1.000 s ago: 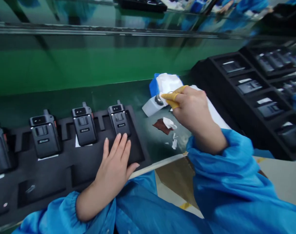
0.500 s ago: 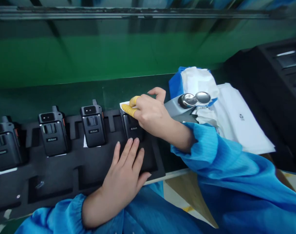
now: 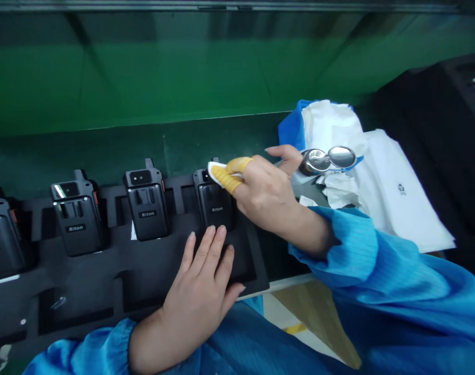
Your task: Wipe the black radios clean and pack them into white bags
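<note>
Radios (image 3: 147,200) in foam tray (image 3: 257,271), wipes (image 3: 327,125) right

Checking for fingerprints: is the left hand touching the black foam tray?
Touching: the head view shows the left hand lying flat on the black foam tray, its fingertips just below the black Riton unit.

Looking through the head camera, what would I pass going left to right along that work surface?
Cut-off black handset → second Riton handset → third Riton handset → fourth Riton handset → right hand holding white wipe → shiny metal piece → white sheet → black case
</note>
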`<control>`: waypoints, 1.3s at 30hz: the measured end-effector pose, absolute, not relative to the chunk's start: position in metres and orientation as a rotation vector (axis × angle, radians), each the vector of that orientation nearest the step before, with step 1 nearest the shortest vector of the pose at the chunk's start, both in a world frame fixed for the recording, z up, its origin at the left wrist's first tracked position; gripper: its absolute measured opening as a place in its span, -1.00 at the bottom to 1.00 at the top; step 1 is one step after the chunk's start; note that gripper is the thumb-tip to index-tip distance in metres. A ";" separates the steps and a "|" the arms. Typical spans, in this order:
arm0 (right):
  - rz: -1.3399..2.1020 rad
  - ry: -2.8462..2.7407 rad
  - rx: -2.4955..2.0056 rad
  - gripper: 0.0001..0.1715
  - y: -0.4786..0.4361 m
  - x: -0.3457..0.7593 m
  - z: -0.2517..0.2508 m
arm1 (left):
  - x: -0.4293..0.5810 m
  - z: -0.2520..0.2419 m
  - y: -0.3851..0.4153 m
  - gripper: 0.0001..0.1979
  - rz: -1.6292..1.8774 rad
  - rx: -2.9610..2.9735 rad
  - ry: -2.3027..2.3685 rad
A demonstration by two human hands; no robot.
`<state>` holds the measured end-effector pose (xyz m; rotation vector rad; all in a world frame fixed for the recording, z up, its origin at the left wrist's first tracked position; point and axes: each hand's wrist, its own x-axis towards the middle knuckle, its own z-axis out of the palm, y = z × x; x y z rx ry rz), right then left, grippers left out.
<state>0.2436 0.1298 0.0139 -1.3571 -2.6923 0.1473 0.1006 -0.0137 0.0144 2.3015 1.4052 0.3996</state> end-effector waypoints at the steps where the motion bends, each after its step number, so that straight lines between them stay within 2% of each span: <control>1: 0.139 -2.704 -1.329 -0.58 0.130 0.238 0.013 | 0.101 0.014 -0.014 -0.58 0.399 2.302 1.406; 13: -0.353 -2.607 -1.195 -0.59 0.120 0.247 -0.003 | 0.099 0.014 -0.014 -0.59 0.373 2.315 1.395; 18: -0.239 -2.570 -1.372 -0.63 0.121 0.258 -0.003 | 0.101 0.015 -0.013 -0.61 0.405 2.325 1.402; 25: -0.112 -2.704 -1.023 -0.65 0.126 0.246 0.005 | 0.101 0.013 -0.014 -0.60 0.384 2.327 1.404; 32: -0.302 -2.704 -0.978 -0.55 0.134 0.261 0.006 | 0.100 0.015 -0.013 -0.60 0.398 2.327 1.387; 37: -0.286 -2.629 -1.247 -0.63 0.133 0.255 0.004 | 0.101 0.014 -0.014 -0.61 0.387 2.319 1.393; 39: -0.259 -2.638 -1.224 -0.66 0.130 0.244 0.003 | 0.101 0.013 -0.015 -0.61 0.394 2.328 1.396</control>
